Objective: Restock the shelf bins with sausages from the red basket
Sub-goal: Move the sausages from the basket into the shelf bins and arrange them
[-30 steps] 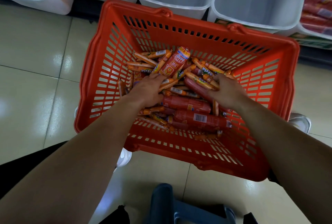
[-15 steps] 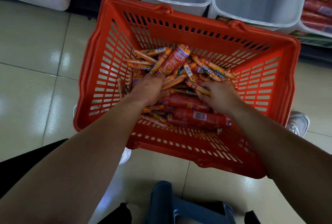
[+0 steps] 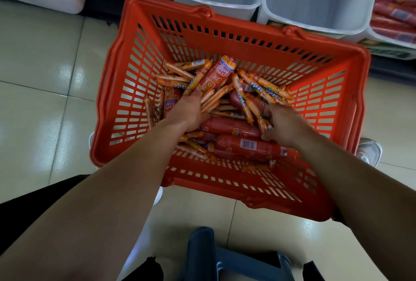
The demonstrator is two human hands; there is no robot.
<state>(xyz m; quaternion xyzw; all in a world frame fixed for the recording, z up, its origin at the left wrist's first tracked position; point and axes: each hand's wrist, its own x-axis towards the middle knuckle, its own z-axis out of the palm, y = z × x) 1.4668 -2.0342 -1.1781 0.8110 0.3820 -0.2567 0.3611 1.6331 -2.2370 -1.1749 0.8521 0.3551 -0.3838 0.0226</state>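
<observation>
Fingers (image 3: 271,109) of the right hand (image 3: 287,124) curl inward round a small bunch of thin orange film-wrapped sausages (image 3: 266,88). The thumb is on the far side and the fingertips tuck underneath at the near side of the bunch. That hand sits knuckles-up, and its bare forearm reaches in over the near right rim of the red slotted plastic basket (image 3: 247,39).

The left hand (image 3: 190,112) lies palm-down on the left part of the heap. Its fingers are pushed in among the sausages at the foot of a thick orange printed sausage (image 3: 216,75), which slants up against the far wall. They are buried, so I cannot tell whether they grip anything. The left forearm comes straight in across the near rim.

Long thick red sausages (image 3: 229,126) lie crosswise between and under both hands, one with its barcode label facing up.

The basket stands on a pale tiled floor (image 3: 40,60), just in front of white plastic shelf bins (image 3: 315,24). The two bins nearest it show bare insides.
</observation>
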